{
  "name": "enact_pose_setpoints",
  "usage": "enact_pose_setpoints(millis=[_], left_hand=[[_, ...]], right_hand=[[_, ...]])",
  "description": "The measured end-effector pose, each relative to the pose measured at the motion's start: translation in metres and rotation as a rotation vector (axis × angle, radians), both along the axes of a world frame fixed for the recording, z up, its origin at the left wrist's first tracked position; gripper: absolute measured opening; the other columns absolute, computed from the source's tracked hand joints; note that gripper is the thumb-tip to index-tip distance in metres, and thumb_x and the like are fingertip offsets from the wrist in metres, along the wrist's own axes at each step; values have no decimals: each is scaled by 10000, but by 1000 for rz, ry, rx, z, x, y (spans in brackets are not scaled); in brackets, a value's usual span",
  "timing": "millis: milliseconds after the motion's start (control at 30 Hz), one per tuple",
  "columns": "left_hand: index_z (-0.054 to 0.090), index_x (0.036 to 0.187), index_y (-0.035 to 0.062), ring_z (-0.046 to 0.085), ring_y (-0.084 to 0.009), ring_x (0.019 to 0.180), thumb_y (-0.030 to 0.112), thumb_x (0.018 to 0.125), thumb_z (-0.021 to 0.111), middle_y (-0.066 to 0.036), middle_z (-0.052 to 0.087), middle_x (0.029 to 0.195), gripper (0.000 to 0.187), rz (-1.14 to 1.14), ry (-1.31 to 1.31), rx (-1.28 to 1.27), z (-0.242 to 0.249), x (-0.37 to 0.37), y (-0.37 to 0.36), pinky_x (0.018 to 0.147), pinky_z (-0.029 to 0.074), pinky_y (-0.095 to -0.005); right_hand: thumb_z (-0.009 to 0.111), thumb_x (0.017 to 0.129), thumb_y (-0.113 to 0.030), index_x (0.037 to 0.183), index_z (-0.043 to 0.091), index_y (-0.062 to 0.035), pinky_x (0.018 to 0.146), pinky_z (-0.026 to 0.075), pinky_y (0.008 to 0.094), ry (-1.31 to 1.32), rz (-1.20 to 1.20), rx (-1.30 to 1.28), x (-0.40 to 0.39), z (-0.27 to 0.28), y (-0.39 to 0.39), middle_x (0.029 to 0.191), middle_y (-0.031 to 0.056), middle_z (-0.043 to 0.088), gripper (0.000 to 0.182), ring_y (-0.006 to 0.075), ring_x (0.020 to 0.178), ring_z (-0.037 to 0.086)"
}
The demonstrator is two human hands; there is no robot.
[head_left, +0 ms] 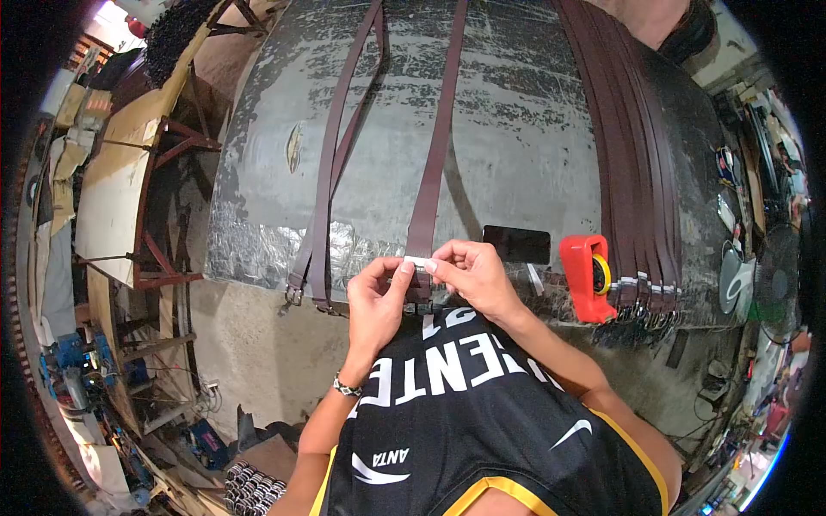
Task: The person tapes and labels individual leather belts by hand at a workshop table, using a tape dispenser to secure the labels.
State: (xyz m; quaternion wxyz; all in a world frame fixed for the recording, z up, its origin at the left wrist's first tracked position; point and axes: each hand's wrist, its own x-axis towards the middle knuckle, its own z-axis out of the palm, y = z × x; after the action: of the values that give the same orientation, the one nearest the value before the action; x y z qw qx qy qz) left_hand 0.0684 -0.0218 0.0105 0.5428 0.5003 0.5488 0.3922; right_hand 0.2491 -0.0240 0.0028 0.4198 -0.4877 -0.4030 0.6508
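Observation:
A long brown strap [440, 146] runs down the grey table to its near edge. Near its lower end a small white strip [419, 261] lies across the strap. My left hand [379, 297] pinches the strip's left end against the strap, thumb and fingers together. At the right end of the strip, my right hand [473, 273] pinches with thumb and index finger. Below the hands, the strap's end is partly hidden by them and by the black jersey [482, 404].
Left of the hands lie more brown straps [325, 189] with metal buckles. A black phone [516, 244] and a red tape dispenser [583, 279] sit to the right, beside a thick row of straps [628, 172]. Scissors [736, 277] lie at the far right.

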Motion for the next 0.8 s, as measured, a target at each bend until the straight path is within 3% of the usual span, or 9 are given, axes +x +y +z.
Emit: enact_pose_setpoints(millis=[233,633,800], left_hand=[[660,981,-35,580,-54,763,119,955,646,-7,661,858,156,8,-185,-41,2,0,-2,679,476,-216],[644,995,-28,571,-52,795,122,967,622,1,648,883,154,-14,-208,-97,-7,-2,0,715,466,-217],[629,1033,3,601,-74,782,146,979,586,-12,660,888,159,3,-494,-295,0,-8,12,725,481,-234]], right_hand=[[685,916,-139,903,659,23,591,436,197,-51,28,-10,2,5,-4,763,-8,637,164,28,677,553],[668,924,-122,934,655,23,614,451,202,9,-9,-8,-1,0,-3,798,-6,647,145,38,700,563],[646,942,-169,1023,668,10,670,441,195,119,18,-59,2,-7,6,899,11,668,198,59,766,578]])
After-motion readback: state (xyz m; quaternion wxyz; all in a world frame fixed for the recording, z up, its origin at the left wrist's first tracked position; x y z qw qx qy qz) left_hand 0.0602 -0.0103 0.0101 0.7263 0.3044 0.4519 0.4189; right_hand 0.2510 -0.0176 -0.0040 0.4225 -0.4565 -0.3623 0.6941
